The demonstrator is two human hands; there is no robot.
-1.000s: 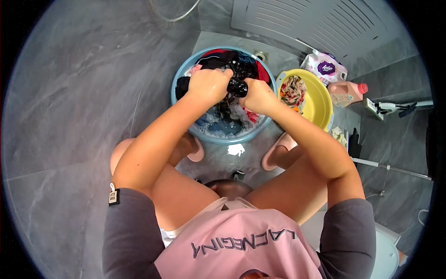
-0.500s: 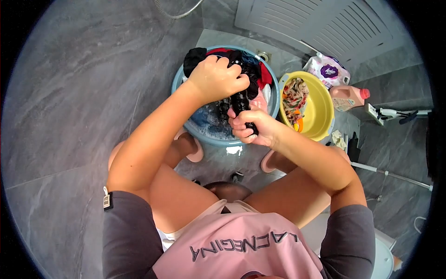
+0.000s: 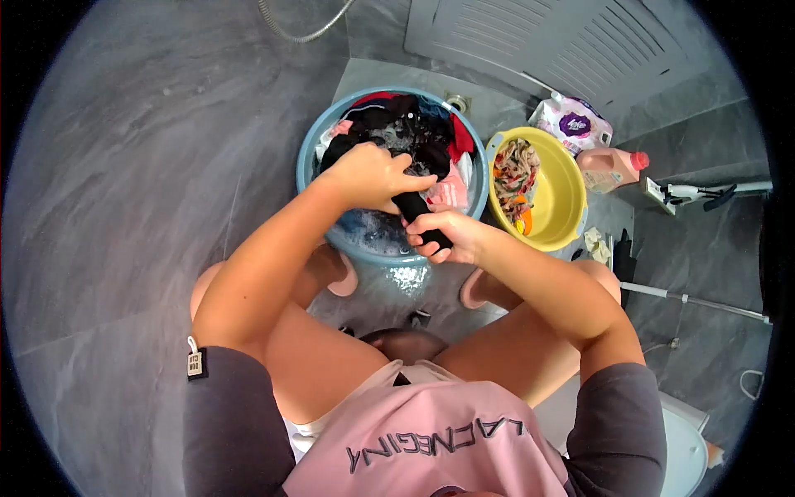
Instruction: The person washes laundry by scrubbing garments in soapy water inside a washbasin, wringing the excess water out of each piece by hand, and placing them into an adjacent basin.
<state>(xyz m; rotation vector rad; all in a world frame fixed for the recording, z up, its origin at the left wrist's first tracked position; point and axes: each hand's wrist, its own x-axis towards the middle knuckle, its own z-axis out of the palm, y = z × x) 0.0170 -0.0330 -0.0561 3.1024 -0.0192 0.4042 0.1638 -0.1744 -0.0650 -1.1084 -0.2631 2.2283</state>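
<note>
Both hands grip one wet black garment (image 3: 421,217) over the front part of a round blue basin (image 3: 310,137). My left hand (image 3: 373,176) is closed on its upper part, thumb stretched along it. Below and to the right, my right hand (image 3: 447,234) wraps round the lower end, near the basin's front rim. The cloth between them is bunched into a thick roll. Sudsy water and a heap of wet black, red, pink and white clothes lie in the basin.
Right of the basin, a yellow basin (image 3: 566,199) holds a patterned cloth (image 3: 515,170). Beyond it are a white and purple package (image 3: 571,123) and a pink bottle (image 3: 611,168). A shower hose (image 3: 306,37) hangs at the top, and a metal pole (image 3: 696,301) lies at the right.
Both hands were side by side over the basin's middle, and now my right hand is lower and nearer the front rim. The black cloth between them has turned from level to slanting.
</note>
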